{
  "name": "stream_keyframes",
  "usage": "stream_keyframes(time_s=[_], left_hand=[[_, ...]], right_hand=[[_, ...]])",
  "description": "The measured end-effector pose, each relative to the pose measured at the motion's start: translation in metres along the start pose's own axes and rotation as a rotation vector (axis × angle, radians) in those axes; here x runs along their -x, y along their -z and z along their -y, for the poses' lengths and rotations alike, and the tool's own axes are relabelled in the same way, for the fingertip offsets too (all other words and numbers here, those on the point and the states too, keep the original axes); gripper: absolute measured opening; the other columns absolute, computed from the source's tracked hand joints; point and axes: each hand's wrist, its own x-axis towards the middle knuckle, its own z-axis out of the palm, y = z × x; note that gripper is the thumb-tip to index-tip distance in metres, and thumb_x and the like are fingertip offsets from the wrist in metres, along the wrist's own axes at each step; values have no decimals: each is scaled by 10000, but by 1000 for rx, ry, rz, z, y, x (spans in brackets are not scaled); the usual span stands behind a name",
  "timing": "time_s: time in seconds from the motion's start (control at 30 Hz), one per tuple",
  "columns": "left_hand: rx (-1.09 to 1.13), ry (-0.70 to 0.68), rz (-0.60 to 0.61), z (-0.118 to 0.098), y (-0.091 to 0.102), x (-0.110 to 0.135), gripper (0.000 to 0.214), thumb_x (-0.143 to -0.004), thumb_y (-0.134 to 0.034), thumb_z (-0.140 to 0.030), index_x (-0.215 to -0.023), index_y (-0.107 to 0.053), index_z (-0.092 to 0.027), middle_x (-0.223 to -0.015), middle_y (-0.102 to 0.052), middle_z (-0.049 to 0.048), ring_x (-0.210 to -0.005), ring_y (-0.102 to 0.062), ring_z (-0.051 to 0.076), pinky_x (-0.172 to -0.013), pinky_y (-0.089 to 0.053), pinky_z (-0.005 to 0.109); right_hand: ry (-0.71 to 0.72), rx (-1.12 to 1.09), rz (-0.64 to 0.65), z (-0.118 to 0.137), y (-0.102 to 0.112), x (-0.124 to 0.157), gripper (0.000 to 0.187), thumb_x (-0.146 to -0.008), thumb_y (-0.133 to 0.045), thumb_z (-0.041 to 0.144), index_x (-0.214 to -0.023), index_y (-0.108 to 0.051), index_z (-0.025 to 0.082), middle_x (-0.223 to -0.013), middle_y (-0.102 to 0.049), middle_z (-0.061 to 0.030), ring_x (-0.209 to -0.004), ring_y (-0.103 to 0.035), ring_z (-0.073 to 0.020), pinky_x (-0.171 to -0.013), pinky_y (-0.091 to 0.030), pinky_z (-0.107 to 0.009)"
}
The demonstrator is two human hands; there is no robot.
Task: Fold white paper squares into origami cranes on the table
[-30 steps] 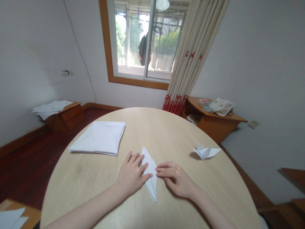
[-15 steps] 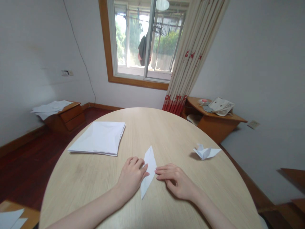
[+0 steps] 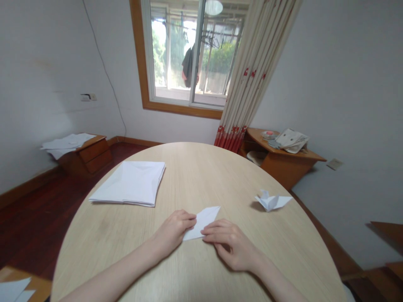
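Note:
A folded white paper piece [image 3: 204,218], kite-shaped, lies on the round wooden table [image 3: 201,176] just in front of me, its long point aimed up and to the right. My left hand [image 3: 173,228] has its fingers curled and pinches the paper's left edge. My right hand [image 3: 228,243] rests to the right with its fingertips pressed on the paper's lower edge. Both hands touch the same piece.
A stack of white paper sheets [image 3: 129,182] lies on the table's left side. A finished folded paper bird [image 3: 272,201] sits at the right. Low wooden cabinets stand left [image 3: 86,153] and right [image 3: 283,157] of the table, under a window with a curtain.
The paper piece has turned clockwise, from pointing away from me to pointing up and right. My left fingers went from flat on it to curled on its edge.

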Motion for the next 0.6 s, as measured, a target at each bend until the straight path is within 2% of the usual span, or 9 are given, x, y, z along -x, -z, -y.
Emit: stream_keyframes(time_s=[0.13,0.3,0.6], left_hand=[[31,-24,18,1,1,1,350,-882,-472,-6,-1084,-688,-192,-1101,-707,73,-955,-646,189,-862,-513,333],[66,-34,52,-3,3,3,423,-844,-428,45,-1093,-677,-190,-1127,-694,66,-1009,-632,190,-895,-514,327],[96,-28,69,-4,3,4,467,-818,-395,75,-1086,-675,-187,-1140,-693,50,-1031,-641,166,-1038,-437,352]], right_hand=[[-17,46,-10,-4,-2,1,311,-832,-501,99,-1027,-715,212,-1070,-734,-58,-1026,-648,-214,-905,-501,-383],[-11,87,-54,-16,-9,4,211,-873,-579,171,-1036,-704,217,-1083,-728,-66,-1028,-645,-225,-894,-505,-394],[-24,61,-85,-21,-15,3,103,-877,-599,166,-892,-688,214,-1058,-728,-56,-1025,-633,-218,-880,-509,-384]])
